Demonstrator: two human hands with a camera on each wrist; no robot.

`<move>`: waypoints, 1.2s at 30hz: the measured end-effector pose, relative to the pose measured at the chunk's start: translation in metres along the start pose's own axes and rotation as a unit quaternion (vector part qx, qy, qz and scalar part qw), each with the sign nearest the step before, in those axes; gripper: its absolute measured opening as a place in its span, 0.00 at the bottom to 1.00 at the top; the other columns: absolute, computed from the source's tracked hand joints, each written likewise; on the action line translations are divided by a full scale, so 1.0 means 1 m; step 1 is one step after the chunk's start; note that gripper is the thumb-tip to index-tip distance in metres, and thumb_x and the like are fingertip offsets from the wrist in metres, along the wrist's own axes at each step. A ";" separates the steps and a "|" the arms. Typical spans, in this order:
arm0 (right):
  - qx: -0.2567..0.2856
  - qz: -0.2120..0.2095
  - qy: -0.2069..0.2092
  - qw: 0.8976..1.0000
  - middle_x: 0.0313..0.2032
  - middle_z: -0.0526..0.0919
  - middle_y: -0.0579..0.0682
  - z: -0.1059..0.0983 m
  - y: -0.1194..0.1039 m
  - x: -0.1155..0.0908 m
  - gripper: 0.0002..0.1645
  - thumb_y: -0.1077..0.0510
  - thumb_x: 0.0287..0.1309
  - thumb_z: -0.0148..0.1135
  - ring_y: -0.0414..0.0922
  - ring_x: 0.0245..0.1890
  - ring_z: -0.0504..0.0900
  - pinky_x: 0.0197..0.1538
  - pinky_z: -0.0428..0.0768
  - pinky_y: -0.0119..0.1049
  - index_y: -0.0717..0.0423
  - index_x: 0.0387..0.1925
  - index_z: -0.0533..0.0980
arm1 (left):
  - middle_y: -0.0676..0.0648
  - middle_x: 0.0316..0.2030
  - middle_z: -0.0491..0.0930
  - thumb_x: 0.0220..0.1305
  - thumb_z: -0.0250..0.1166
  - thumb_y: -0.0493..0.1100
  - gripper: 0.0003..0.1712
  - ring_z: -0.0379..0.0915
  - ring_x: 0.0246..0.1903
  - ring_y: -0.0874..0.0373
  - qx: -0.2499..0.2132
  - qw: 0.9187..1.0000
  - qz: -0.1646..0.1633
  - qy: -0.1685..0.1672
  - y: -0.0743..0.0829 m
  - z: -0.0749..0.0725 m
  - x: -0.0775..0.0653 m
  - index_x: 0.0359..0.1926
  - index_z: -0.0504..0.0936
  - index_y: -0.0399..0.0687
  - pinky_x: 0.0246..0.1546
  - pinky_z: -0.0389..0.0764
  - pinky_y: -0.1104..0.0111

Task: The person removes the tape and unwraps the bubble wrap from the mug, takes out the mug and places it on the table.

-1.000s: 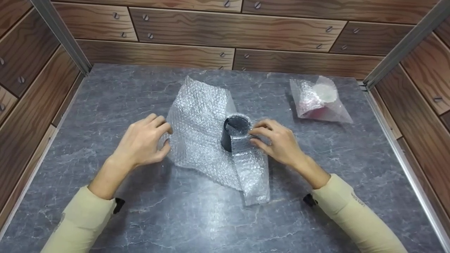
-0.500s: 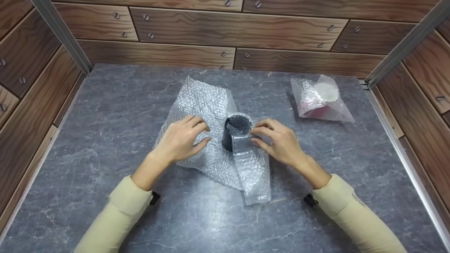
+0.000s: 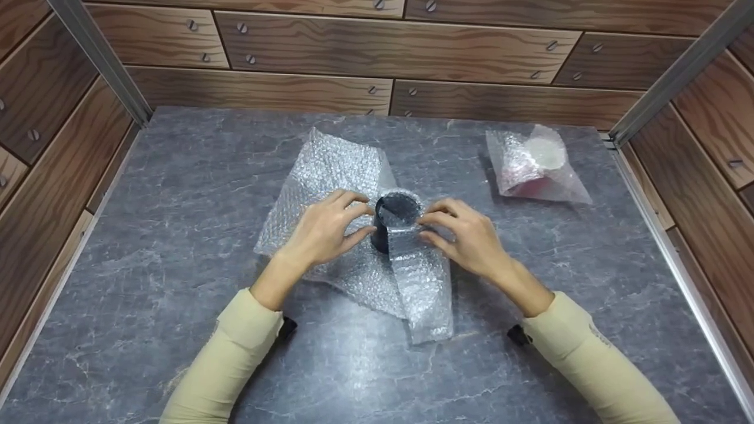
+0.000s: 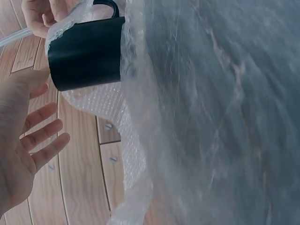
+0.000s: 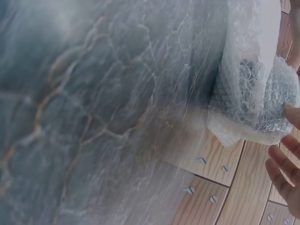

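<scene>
A black mug stands upright on a sheet of bubble wrap. One end of the sheet is folded round the mug's right side, and a flat strip of it trails toward the front. The mug's bare dark wall and part of its handle show in the left wrist view. My right hand holds the wrap to the mug near the rim, its thumb on the bubbles. On the other side my left hand has spread fingers, with fingertips right at the mug's left wall and nothing in its grasp.
At the back right lies a bubble-wrapped packet with something pinkish and a pale round piece inside. Wood-patterned panels and metal rails border the grey marbled table.
My left hand has moved right from the sheet's left edge over to the mug. The sheet's left corner has spread out leftward. My right hand stays in place.
</scene>
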State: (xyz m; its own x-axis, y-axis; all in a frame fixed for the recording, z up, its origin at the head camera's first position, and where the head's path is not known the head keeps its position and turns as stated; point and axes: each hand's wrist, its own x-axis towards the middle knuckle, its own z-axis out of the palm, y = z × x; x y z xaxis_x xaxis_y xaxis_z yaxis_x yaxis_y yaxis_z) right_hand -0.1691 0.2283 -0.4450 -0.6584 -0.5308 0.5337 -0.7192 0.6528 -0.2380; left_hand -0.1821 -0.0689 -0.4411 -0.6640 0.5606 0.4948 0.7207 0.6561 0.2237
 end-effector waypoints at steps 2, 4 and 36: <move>0.000 0.000 0.001 1.000 0.46 0.89 0.53 0.000 0.000 0.000 0.14 0.53 0.59 0.76 0.50 0.42 0.87 0.44 0.89 0.42 0.50 0.47 0.87 | 0.47 0.57 0.86 0.71 0.69 0.55 0.16 0.84 0.55 0.50 -0.006 1.000 -0.001 -0.003 0.001 0.003 0.002 0.52 0.87 0.53 0.37 0.90 0.64; 0.001 -0.002 0.003 1.000 0.46 0.89 0.53 0.000 0.000 0.001 0.15 0.53 0.59 0.77 0.50 0.42 0.87 0.44 0.89 0.42 0.50 0.47 0.87 | 0.46 0.58 0.86 0.71 0.68 0.55 0.16 0.84 0.55 0.50 -0.012 1.000 -0.004 -0.008 0.003 0.005 0.004 0.52 0.87 0.53 0.36 0.90 0.65; -0.007 0.008 -0.019 1.000 0.49 0.88 0.54 -0.008 -0.010 0.004 0.16 0.51 0.61 0.76 0.52 0.48 0.85 0.50 0.89 0.46 0.50 0.48 0.87 | 0.46 0.56 0.87 0.67 0.70 0.56 0.16 0.84 0.54 0.50 -0.047 0.998 -0.029 -0.012 0.009 0.010 0.010 0.43 0.88 0.50 0.49 0.90 0.60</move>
State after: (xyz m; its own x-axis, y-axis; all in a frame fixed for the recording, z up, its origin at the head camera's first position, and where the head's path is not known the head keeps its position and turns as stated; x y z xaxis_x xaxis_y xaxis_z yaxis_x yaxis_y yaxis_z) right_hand -0.1629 0.2237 -0.4340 -0.6783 -0.5404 0.4979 -0.7051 0.6693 -0.2341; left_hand -0.1845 -0.0526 -0.4427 -0.7093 0.5350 0.4590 0.6953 0.6381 0.3307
